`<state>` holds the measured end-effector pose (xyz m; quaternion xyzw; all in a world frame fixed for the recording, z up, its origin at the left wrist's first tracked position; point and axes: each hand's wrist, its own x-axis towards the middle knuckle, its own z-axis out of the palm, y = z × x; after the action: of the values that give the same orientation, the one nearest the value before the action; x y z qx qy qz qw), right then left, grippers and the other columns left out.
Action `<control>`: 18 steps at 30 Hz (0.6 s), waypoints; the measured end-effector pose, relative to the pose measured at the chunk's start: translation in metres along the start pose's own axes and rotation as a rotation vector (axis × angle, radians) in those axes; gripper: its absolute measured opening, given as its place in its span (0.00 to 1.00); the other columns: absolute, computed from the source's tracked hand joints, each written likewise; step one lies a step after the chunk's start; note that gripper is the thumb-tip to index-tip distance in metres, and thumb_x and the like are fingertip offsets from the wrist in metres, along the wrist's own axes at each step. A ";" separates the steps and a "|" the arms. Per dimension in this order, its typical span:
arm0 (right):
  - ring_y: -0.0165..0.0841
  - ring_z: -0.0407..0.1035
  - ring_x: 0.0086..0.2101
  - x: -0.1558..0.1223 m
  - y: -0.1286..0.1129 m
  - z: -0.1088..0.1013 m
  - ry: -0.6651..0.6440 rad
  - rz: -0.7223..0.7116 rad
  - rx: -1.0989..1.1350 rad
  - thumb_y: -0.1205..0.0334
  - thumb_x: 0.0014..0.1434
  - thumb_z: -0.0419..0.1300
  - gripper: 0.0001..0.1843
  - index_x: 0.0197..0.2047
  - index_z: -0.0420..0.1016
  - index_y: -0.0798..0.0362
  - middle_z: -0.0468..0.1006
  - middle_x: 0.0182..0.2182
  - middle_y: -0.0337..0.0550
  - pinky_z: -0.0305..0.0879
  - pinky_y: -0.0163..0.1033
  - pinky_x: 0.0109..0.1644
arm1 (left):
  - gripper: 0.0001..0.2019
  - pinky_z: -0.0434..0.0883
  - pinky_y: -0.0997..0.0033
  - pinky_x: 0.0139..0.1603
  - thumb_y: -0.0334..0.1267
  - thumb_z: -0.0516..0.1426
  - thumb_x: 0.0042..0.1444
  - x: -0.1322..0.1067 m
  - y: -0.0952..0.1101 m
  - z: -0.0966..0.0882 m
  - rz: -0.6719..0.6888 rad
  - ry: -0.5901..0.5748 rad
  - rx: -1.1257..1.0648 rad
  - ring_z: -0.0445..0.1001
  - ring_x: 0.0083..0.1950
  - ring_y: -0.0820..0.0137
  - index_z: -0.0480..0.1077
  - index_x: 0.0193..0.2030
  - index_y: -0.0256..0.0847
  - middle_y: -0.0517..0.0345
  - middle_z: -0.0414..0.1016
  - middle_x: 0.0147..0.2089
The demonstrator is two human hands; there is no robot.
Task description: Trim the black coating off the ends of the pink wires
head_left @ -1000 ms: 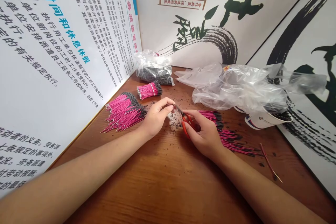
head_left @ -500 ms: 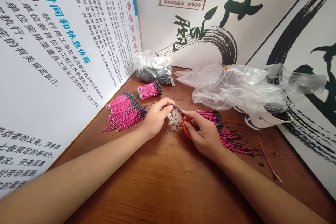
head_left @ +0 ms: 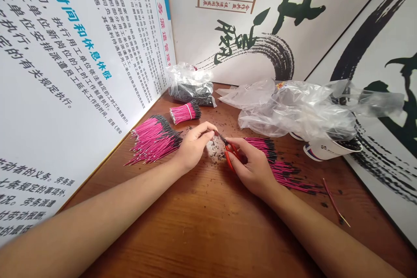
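Note:
My left hand (head_left: 194,145) rests on the wooden table (head_left: 202,226) with thumb and forefinger pinched at the tip of small red-handled scissors (head_left: 229,151). What the pinch holds is too small to make out. My right hand (head_left: 254,167) grips the scissors, blades pointing up-left toward the left fingertips. A loose pile of pink wires with black tips (head_left: 153,138) lies left of my left hand. Another spread of pink wires (head_left: 283,167) lies just right of my right hand. Dark trimmings (head_left: 215,147) litter the table between the hands.
A banded bundle of pink wires (head_left: 184,112) and a plastic bag of dark bits (head_left: 190,84) sit at the back. Crumpled clear plastic (head_left: 299,106) covers paper cups (head_left: 329,150) at right. One stray wire (head_left: 335,202) lies near the right. Printed boards wall in the table.
The scissors and my right hand have shifted very slightly; otherwise both hands stay in the same place.

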<state>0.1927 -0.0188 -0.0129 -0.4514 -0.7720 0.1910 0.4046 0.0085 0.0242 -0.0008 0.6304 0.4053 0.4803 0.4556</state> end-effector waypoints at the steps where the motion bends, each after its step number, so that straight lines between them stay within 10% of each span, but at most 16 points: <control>1: 0.34 0.74 0.34 0.000 0.001 0.000 -0.002 0.005 -0.001 0.65 0.65 0.56 0.15 0.54 0.73 0.51 0.80 0.37 0.42 0.69 0.36 0.41 | 0.06 0.66 0.70 0.44 0.37 0.53 0.58 0.000 0.000 0.000 -0.001 0.003 0.006 0.66 0.37 0.70 0.70 0.35 0.40 0.60 0.68 0.32; 18: 0.34 0.75 0.36 0.000 0.000 0.001 -0.016 0.013 -0.007 0.64 0.65 0.56 0.15 0.55 0.71 0.51 0.80 0.41 0.43 0.70 0.38 0.43 | 0.06 0.66 0.72 0.42 0.35 0.53 0.58 0.000 0.002 0.000 -0.009 0.021 0.007 0.66 0.36 0.71 0.70 0.33 0.41 0.61 0.67 0.31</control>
<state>0.1919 -0.0191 -0.0139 -0.4562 -0.7730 0.1946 0.3956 0.0086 0.0236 0.0010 0.6251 0.4145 0.4834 0.4515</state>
